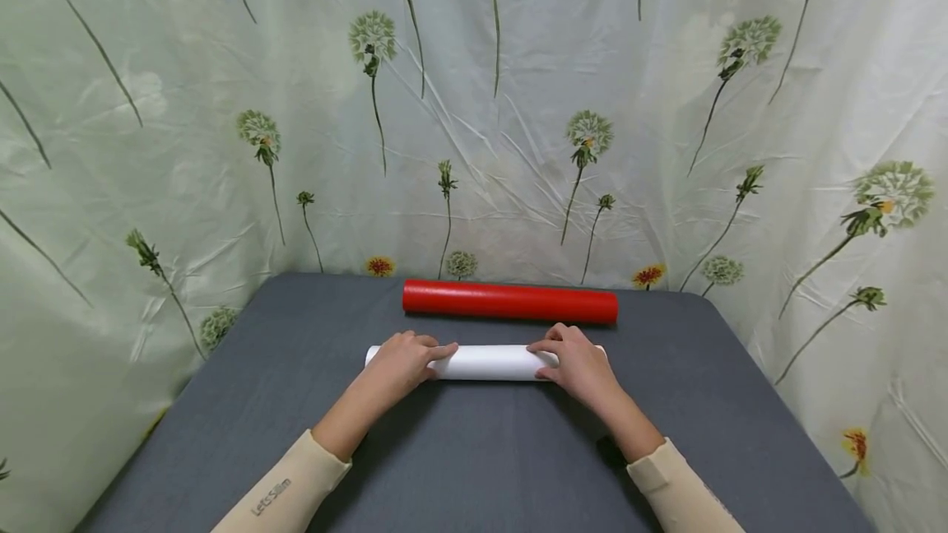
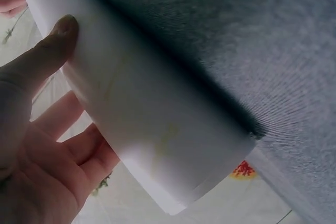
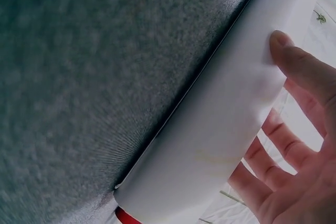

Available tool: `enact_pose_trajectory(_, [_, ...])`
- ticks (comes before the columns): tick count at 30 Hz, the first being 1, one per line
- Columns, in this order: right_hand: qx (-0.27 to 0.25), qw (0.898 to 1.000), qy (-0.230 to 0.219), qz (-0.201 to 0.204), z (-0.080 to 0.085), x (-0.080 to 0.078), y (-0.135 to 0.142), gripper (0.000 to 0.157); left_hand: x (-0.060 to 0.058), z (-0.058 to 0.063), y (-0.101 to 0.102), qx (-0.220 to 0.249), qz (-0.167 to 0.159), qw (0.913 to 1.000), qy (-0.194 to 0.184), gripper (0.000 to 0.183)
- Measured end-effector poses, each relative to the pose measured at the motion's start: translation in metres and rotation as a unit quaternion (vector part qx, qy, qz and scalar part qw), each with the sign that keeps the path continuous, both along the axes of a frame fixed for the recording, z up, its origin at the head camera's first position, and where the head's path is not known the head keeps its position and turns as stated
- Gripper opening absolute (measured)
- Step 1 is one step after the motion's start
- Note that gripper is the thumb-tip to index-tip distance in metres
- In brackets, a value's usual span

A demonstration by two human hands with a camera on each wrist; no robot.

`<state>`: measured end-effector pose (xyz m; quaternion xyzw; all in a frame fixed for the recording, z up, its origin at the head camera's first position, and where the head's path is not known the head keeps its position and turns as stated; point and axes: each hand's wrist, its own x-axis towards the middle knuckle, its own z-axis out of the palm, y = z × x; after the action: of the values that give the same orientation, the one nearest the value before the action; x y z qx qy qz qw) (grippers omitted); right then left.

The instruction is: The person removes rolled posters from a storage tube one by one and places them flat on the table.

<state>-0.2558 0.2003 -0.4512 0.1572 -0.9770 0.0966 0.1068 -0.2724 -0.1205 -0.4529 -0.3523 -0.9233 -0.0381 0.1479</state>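
A white roll (image 1: pixel 489 363), like rolled paper or sheeting, lies crosswise on the grey cloth in front of me. My left hand (image 1: pixel 403 364) holds it left of the middle, thumb on the near side and fingers over the top. Toward the other end, my right hand (image 1: pixel 581 364) grips it the same way. The left wrist view shows the left thumb (image 2: pixel 64 30) pressed against the smooth white surface (image 2: pixel 142 103), which bears faint yellowish marks. A loose lengthwise edge of the white roll (image 3: pixel 210 114) shows along the cloth in the right wrist view.
Behind the white roll lies a longer glossy red roll (image 1: pixel 511 303), near the far edge of the table (image 1: pixel 489 451). A pale curtain (image 1: pixel 489 146) printed with dandelions hangs behind the table and along both sides.
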Motion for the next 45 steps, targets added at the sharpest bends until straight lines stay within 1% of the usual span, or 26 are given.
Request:
enact_pose_trajectory(4, [0.0, 1.0, 0.011, 0.015, -0.001, -0.002, 0.002, 0.035, 0.004, 0.004, 0.003, 0.005, 0.009, 0.9997, -0.024, 0.057])
enact_pose_trajectory(9, [-0.008, 0.999, 0.018, 0.03, -0.001, -0.003, 0.005, 0.035, 0.009, 0.01, 0.007, 0.005, 0.032, 0.9969, -0.072, 0.059])
enact_pose_trajectory(12, [-0.011, 0.999, 0.023, 0.038, -0.001, -0.004, 0.007, 0.035, 0.011, 0.014, 0.009, -0.003, 0.04, 0.9955, -0.086, 0.058])
enact_pose_trajectory(18, [-0.01, 0.998, 0.034, 0.052, -0.001, -0.006, 0.009, 0.038, 0.015, 0.02, 0.011, -0.025, 0.038, 0.9934, -0.106, 0.058])
enact_pose_trajectory(25, [-0.02, 0.997, 0.049, 0.057, -0.003, -0.008, 0.01, 0.044, 0.017, 0.03, 0.012, -0.055, 0.022, 0.9904, -0.125, 0.058])
enact_pose_trajectory(27, [-0.021, 0.997, 0.051, 0.058, -0.004, -0.008, 0.011, 0.045, 0.019, 0.033, 0.013, -0.062, 0.021, 0.9883, -0.137, 0.059])
enact_pose_trajectory(31, [-0.025, 0.997, 0.058, 0.055, -0.004, -0.007, 0.011, 0.045, 0.021, 0.037, 0.016, -0.069, 0.026, 0.9841, -0.162, 0.058])
enact_pose_trajectory(36, [-0.014, 0.997, 0.069, 0.039, -0.004, -0.008, 0.011, 0.04, 0.023, 0.038, 0.018, -0.072, 0.031, 0.9789, -0.189, 0.062])
enact_pose_trajectory(38, [-0.009, 0.997, 0.064, 0.032, -0.004, -0.008, 0.011, 0.039, 0.024, 0.038, 0.019, -0.067, 0.024, 0.9775, -0.198, 0.065])
enact_pose_trajectory(40, [-0.008, 0.998, 0.05, 0.025, -0.005, -0.008, 0.011, 0.04, 0.025, 0.038, 0.019, -0.062, 0.013, 0.9763, -0.207, 0.068])
enact_pose_trajectory(42, [-0.015, 0.999, 0.028, 0.02, -0.005, -0.008, 0.011, 0.043, 0.025, 0.038, 0.019, -0.056, 0.005, 0.9736, -0.221, 0.071])
enact_pose_trajectory(45, [-0.04, 0.999, -0.017, 0.017, -0.004, -0.008, 0.011, 0.049, 0.026, 0.038, 0.019, -0.042, -0.003, 0.9686, -0.245, 0.074])
